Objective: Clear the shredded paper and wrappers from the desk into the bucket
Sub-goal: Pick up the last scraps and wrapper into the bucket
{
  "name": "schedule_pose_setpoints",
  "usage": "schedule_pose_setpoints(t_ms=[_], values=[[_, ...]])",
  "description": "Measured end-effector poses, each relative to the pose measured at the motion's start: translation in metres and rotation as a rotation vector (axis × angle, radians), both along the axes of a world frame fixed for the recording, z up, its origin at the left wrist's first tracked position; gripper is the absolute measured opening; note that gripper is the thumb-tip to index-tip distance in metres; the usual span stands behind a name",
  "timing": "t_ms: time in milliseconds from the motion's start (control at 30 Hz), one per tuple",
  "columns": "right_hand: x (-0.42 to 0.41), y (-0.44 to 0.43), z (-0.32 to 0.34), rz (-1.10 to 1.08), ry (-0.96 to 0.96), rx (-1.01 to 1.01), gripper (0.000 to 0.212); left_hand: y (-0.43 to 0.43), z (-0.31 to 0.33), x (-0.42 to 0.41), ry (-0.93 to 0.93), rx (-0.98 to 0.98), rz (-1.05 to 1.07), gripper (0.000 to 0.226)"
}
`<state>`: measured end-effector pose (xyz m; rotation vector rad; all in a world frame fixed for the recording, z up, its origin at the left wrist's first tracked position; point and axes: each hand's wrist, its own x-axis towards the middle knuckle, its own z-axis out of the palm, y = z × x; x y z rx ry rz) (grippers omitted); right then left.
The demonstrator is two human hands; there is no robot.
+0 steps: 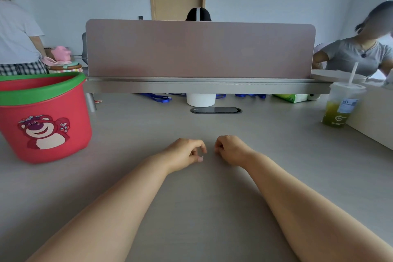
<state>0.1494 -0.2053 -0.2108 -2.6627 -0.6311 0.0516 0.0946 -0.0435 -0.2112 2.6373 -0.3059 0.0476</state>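
At the far left the red bucket [49, 112] with the green rim stands upright on the desk [148, 125]. From this angle we see only its inner wall, so we cannot tell what lies in it. Just to its right, beside the shelf post, lies a small red and white scrap [98, 101]. It may be a wrapper, but it is too small to be sure. Further right, under the shelf, there are blue straps [158, 98].

In the middle the left hand [182, 153] rests on the desk, well apart from the bucket. Its fingers are loosely curled toward the thumb with a gap between them, and we see nothing in that gap. The right hand [230, 151] rests near it, with the fingers curled under. We cannot tell whether it holds some scrap, because the palm is hidden.

More to the right a green packet [290, 98] lies under the shelf, and a drink cup [340, 108] with a straw stands near the edge.

We see no shredded paper on the open desk surface. We judge the task nearly finished. What is left, perhaps, is the small scrap beside the post and the green packet, if it is rubbish.
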Motion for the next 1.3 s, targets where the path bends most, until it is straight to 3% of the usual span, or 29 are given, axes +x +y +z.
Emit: schedule_pose_setpoints(t_ms=[300, 467, 733, 967, 1300], values=[[-0.001, 0.0, -0.002, -0.019, -0.004, 0.02, 0.021, -0.01, 0.0, 0.005, -0.012, 0.124, 0.074, 0.016], [0.0, 0.001, -0.002, -0.01, -0.009, 0.026, 0.022, 0.003, -0.002, 0.002, -0.005, -0.015, 0.092, 0.021], [0.001, 0.001, -0.003, -0.015, 0.003, 0.024, 0.022, 0.001, -0.004, 0.002, -0.013, -0.007, 0.105, 0.024], [0.002, 0.001, -0.004, -0.012, -0.002, 0.013, 0.022, -0.009, -0.005, 0.011, -0.063, 0.109, 0.163, 0.015], [0.001, 0.001, -0.005, -0.018, -0.014, 0.035, 0.022, -0.017, -0.006, 0.01, -0.027, 0.292, 0.119, 0.021]])
